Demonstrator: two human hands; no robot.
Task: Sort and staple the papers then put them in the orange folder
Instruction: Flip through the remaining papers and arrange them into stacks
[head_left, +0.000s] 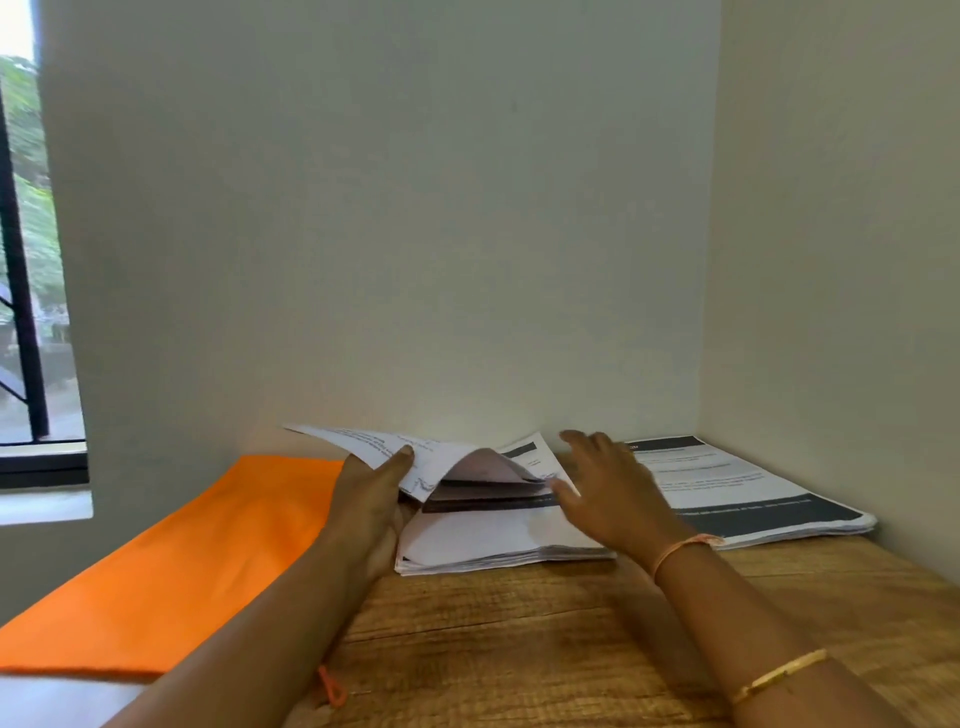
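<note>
A thick stack of printed papers (498, 543) lies in the middle of the wooden table (519, 649). My left hand (371, 499) grips the top sheets (379, 447) at their left edge and holds them lifted and curled back, thumb on top. My right hand (608, 483) hovers over the stack's right part with straight, spread fingers and holds nothing. The orange folder (171, 561) lies flat on the left of the table, partly under my left forearm. A second stack of papers (743, 488) with dark bands lies at the right, by the wall.
Walls close in the table at the back and on the right. A window (31, 260) is at the far left. An orange zip pull (332, 686) lies by the folder's near corner. Bare wood shows in front of the stacks.
</note>
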